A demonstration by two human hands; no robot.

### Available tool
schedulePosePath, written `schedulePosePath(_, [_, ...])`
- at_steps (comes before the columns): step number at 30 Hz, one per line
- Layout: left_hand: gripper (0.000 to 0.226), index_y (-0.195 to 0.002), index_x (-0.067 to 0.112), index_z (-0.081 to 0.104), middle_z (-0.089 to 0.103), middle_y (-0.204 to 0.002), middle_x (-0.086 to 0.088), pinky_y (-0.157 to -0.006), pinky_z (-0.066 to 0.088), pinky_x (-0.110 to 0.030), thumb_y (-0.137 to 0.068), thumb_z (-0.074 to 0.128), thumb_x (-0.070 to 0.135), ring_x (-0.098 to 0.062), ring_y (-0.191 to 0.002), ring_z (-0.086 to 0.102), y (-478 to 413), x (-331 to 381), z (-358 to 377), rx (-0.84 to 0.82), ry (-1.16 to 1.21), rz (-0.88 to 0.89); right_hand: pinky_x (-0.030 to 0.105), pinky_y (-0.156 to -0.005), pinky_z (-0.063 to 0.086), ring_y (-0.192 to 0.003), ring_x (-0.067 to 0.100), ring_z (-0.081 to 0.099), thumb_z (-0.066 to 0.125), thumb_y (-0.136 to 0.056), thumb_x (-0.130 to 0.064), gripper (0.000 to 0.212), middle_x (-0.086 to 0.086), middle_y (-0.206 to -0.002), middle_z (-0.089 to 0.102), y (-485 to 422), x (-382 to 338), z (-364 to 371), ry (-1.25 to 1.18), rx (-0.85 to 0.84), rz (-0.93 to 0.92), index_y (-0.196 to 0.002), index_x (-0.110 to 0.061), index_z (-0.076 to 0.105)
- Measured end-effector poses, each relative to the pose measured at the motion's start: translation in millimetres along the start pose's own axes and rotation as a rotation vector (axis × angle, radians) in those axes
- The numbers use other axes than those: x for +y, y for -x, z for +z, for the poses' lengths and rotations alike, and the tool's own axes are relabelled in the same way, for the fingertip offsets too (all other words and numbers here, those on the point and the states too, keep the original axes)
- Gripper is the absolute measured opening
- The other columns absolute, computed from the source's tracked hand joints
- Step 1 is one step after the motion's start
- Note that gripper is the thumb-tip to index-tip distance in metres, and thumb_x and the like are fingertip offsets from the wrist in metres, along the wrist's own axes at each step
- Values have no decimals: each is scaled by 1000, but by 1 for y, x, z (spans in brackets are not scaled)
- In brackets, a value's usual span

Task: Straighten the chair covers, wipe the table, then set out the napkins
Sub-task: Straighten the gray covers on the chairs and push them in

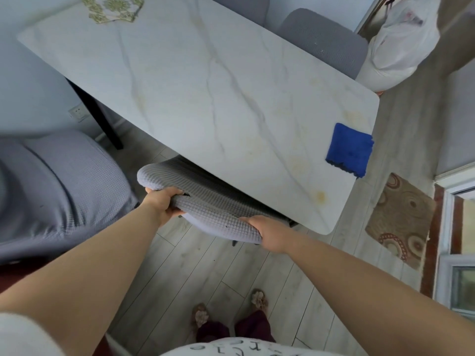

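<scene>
A grey waffle-textured chair cover (205, 201) wraps the back of a chair pushed in under the near edge of the white marble table (195, 80). My left hand (163, 204) grips the cover's top edge on the left. My right hand (267, 232) grips the same edge on the right. A folded blue cloth (349, 149) lies near the table's right end. A green-patterned napkin (113, 7) lies at the table's far left corner.
Another grey-covered chair (51, 188) stands at my left. Two more grey chairs (323, 39) sit at the table's far side. A white bag (401, 44) rests on the floor beyond them. A patterned mat (401, 217) lies right of the table.
</scene>
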State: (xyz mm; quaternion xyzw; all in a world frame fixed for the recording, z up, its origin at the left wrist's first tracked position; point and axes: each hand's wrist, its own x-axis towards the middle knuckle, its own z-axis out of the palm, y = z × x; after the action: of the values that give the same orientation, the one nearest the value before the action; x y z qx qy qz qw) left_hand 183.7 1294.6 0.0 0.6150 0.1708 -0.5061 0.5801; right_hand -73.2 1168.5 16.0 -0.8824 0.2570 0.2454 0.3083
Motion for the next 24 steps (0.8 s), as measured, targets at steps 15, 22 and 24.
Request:
schedulePosePath(15, [69,-138,15,39,52,-128,-7,-73,57,-41,-83,69,43,-26,-103,60,46,12,-33,-43,-424,33,35,-98,45,-118,24,53,66,-85,-18,70,7,-134,52,-4,-41,-19,121,-92,78,-146,-19,32])
schedulePosePath(22, [46,-143,23,40,51,-139,-5,-88,54,-35,-98,49,29,-20,-109,61,81,23,-71,-88,-605,79,35,-113,31,-139,22,34,78,-77,-30,102,6,-156,29,-30,-102,-48,78,-19,-41,-155,-24,13])
schedulePosePath(24, [41,-142,24,40,52,-139,-6,-89,53,-33,-101,43,20,-22,-116,59,89,34,-83,-56,-600,100,35,-115,29,-141,20,32,79,-75,-34,102,5,-157,28,-44,-124,-58,65,-3,-102,-154,-25,15])
